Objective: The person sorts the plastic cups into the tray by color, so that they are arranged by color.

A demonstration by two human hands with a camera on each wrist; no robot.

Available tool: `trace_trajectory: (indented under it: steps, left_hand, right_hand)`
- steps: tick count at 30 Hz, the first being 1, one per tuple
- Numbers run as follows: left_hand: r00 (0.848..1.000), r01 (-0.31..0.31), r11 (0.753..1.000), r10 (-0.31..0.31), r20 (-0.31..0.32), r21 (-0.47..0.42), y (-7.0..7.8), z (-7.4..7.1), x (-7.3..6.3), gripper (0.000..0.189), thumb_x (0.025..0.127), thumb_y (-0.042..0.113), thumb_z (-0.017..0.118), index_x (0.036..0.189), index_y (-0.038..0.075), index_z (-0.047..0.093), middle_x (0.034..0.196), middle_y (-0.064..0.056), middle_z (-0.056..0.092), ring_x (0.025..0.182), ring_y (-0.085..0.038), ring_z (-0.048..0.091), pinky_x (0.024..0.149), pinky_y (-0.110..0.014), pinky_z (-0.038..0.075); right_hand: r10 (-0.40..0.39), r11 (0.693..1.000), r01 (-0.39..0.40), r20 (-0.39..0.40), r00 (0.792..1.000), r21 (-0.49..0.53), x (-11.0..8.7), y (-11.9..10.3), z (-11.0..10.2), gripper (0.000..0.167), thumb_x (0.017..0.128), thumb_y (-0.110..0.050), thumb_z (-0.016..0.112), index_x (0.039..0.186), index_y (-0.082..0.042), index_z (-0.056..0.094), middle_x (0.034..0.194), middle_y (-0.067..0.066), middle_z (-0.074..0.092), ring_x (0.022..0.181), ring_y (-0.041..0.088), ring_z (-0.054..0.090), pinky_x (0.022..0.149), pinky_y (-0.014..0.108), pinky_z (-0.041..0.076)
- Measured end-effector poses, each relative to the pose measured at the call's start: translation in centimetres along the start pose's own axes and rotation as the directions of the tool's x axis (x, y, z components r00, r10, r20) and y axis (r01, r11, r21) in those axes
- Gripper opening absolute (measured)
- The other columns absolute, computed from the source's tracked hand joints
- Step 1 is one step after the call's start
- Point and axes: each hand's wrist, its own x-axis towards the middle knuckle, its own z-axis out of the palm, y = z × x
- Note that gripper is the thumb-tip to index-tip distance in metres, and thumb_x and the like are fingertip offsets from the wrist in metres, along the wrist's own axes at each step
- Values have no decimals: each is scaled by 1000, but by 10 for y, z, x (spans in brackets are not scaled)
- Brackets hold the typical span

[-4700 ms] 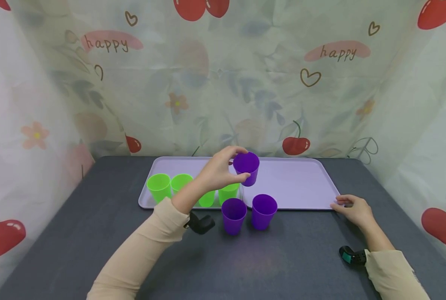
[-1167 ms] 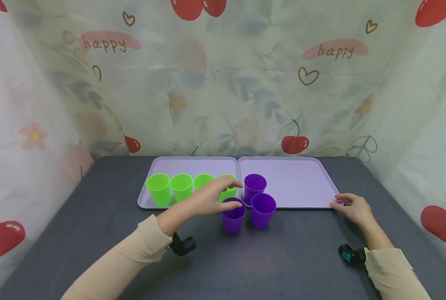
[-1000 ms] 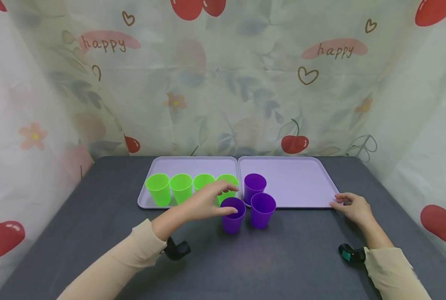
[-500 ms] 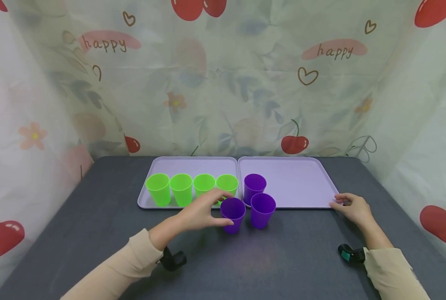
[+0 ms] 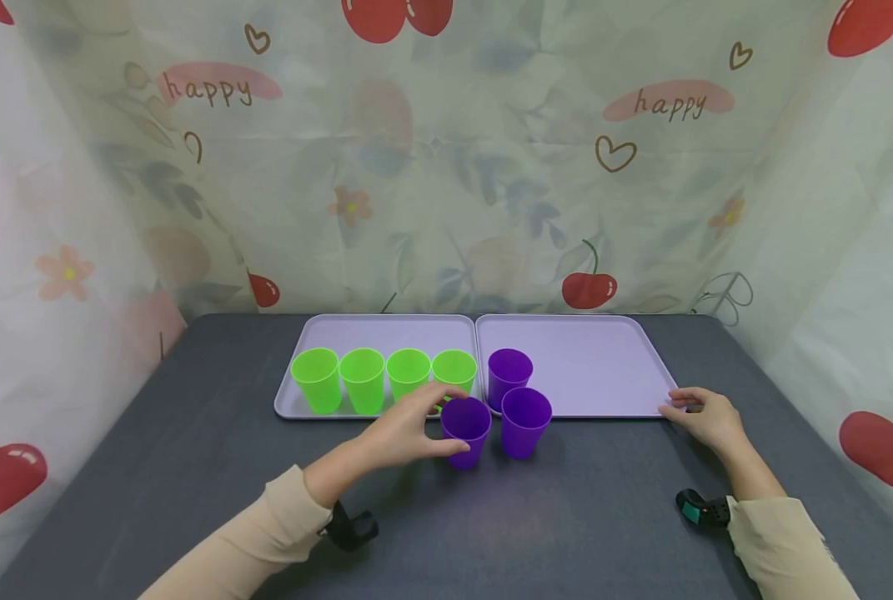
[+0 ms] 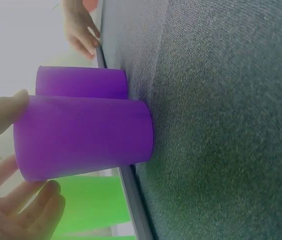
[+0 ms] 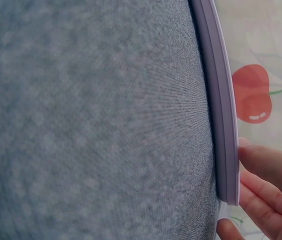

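At the rim of the left front purple cup (image 5: 467, 421), my left hand (image 5: 401, 429) has its thumb on one side and its fingers on the other. The left wrist view shows this cup (image 6: 83, 135) upright on the dark cloth, pinched near its mouth. A second purple cup (image 5: 525, 423) stands beside it on the table. The third purple cup (image 5: 509, 371) is in the near left corner of the right tray (image 5: 589, 358). My right hand (image 5: 709, 421) holds that tray's near right corner, thumb on the rim (image 7: 228, 125) in the right wrist view.
Several green cups (image 5: 363, 379) stand in a row on the left lilac tray (image 5: 389, 331), which touches the right one. Dark cloth covers the table (image 5: 521, 533). A printed curtain (image 5: 431, 167) rises behind the table and at both sides.
My left hand has set a purple cup down on the right tray and let go. It has then moved back left and taken hold of the left front purple cup. My right hand stays put.
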Motion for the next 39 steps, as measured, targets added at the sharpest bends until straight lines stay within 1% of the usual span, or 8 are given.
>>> trace_trajectory:
  steps: [7,18,25,33,39]
  left_hand:
    - [1000,9,1000,-9,-7,-12,-1,2,0,55,77,25,76,124,7,53,122,-8,59,110,-23,58,94,-39,50]
    - [1000,20,999,-21,-9,-27,0,-1,0,56,77,25,76,124,6,52,121,-8,58,110,-23,59,94,-39,51]
    - [1000,4,1000,-5,-26,-29,2,-4,3,55,76,23,75,123,5,53,119,-9,59,108,-23,59,94,-41,50]
    - [999,4,999,-6,-47,-37,8,-10,6,55,76,22,76,123,6,52,119,-7,60,107,-21,58,95,-40,49]
    - [996,-38,998,34,-84,-53,15,-18,11,54,76,19,76,123,5,53,118,-9,60,106,-24,59,94,-39,50]
  right_hand:
    - [-10,1000,10,-1,1000,-3,1,1,0,52,88,-34,62,117,9,55,114,30,60,100,40,57,66,24,42]
    - [-14,1000,14,-3,1000,2,0,0,0,52,88,-33,63,117,9,55,115,30,59,101,41,57,66,24,43]
    - [-11,1000,11,-14,1000,4,-1,1,1,51,87,-32,63,117,9,55,114,30,60,101,41,57,66,24,43]
    - [4,1000,-4,-16,1000,8,-1,-1,1,52,88,-32,63,118,9,55,116,30,59,103,42,56,67,25,43]
    - [-5,1000,5,-21,1000,6,-1,-1,2,51,88,-31,63,117,9,55,115,30,59,103,42,56,68,26,44]
